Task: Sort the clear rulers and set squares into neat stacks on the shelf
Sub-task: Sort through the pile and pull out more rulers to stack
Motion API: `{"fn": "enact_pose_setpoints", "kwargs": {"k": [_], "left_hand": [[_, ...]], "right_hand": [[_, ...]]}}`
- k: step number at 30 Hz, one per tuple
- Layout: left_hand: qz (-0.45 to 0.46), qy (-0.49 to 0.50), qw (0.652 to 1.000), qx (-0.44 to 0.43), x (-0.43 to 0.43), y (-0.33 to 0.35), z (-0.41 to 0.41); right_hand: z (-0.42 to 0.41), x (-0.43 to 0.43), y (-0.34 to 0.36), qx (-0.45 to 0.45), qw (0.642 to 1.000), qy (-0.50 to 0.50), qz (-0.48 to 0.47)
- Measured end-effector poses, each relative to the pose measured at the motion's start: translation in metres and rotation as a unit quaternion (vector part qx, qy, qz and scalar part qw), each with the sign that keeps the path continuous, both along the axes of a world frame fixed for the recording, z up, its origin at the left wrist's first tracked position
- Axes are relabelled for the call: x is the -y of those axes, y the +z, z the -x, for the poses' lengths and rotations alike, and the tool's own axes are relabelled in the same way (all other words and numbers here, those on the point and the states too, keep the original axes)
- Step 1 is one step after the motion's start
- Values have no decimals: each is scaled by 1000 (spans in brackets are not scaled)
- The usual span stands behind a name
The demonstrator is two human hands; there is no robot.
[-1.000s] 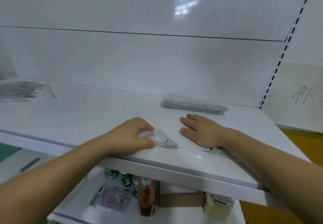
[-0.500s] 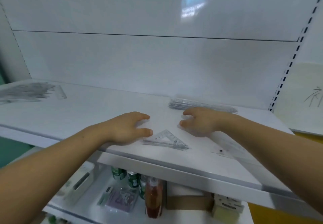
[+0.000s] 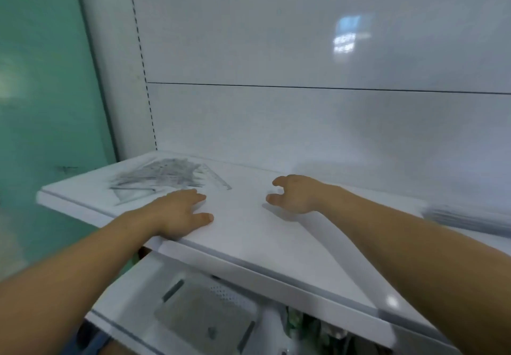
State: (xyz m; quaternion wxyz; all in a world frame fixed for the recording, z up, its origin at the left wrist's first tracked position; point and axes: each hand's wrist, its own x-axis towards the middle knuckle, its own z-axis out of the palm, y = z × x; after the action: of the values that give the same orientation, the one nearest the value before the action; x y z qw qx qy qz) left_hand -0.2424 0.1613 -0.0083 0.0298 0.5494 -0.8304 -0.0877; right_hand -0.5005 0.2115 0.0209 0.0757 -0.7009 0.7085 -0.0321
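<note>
a white shelf [image 3: 249, 238] runs from the left corner to the right edge of the view, backed by a glossy white panel [image 3: 276, 119] with a dark seam across it and a pale reflection high on the right. a green wall [image 3: 47, 91] stands to the left. the left hand [image 3: 179, 213] lies palm down near the shelf's front edge, fingers fairly straight and holding nothing. the right hand [image 3: 296, 194] is a little farther back, fingers loosely curled with the thumb apart, empty, a shadow on the shelf just under it. a loose pile of clear rulers and set squares [image 3: 163, 174] lies in the left rear corner of the shelf, just beyond the left hand's fingertips and not touching them; the pieces overlap at many angles and cannot be counted. a tidier stack of clear rulers [image 3: 464, 216] sits at the far right, partly behind the right forearm and cut off by the frame. nothing lies between the hands. below, a lower shelf [image 3: 132, 293] holds a flat grey pack [image 3: 204, 313] and something green [image 3: 298, 324], too blurred to make out. the whole view is soft with motion blur.
</note>
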Motion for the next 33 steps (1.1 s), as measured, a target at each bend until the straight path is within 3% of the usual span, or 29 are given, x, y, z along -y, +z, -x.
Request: {"fn": "enact_pose_setpoints", "kwargs": {"k": [8, 15, 20, 26, 33], "left_hand": [[50, 62, 996, -31, 86, 6, -110], [24, 110, 993, -39, 142, -1, -137], [66, 86, 993, -52, 170, 9, -143], [67, 78, 994, -49, 192, 18, -145], [96, 27, 993, -61, 210, 20, -164]], "right_hand": [[-108, 105, -11, -6, 999, 28, 13], [-168, 191, -15, 36, 993, 109, 40], [-183, 247, -14, 47, 988, 146, 28], [-173, 265, -14, 207, 970, 106, 69], [-170, 237, -5, 136, 987, 44, 71]]}}
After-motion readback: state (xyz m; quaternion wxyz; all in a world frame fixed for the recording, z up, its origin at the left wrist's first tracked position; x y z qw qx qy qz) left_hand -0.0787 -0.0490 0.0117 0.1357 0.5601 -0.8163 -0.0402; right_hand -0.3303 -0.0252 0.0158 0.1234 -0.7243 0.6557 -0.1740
